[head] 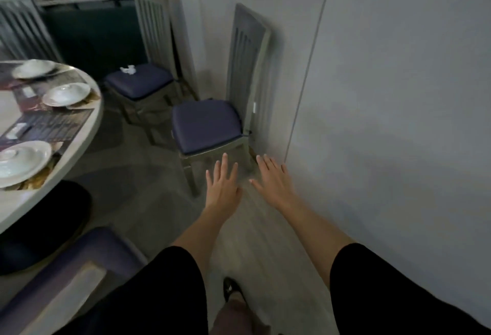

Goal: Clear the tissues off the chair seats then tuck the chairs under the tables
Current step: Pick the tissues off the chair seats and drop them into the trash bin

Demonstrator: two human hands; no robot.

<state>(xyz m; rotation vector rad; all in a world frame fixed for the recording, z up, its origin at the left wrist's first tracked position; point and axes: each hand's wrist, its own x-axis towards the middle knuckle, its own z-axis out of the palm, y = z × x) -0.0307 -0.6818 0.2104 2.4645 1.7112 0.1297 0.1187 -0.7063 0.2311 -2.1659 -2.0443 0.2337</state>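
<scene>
Black short sleeves cover the person's upper arms at the bottom of the view, above a pale wood-grain floor. Both bare forearms reach forward. The left hand and right hand are flat, palms down, with fingers straight and spread; they hold nothing and hover side by side, apart, just short of the nearer grey wooden chair.

That chair has a smooth navy padded seat cushion, bare on top, and a tall slatted back that stands upright against the plain grey wall, with the seat facing out toward the round pale-topped bench.

Beyond it a second matching grey chair faces the same way. A small crumpled white tissue lies on its cushion, near the back edge.

The bench carries glossy white plates on dark printed mats. The picture is blurred.
</scene>
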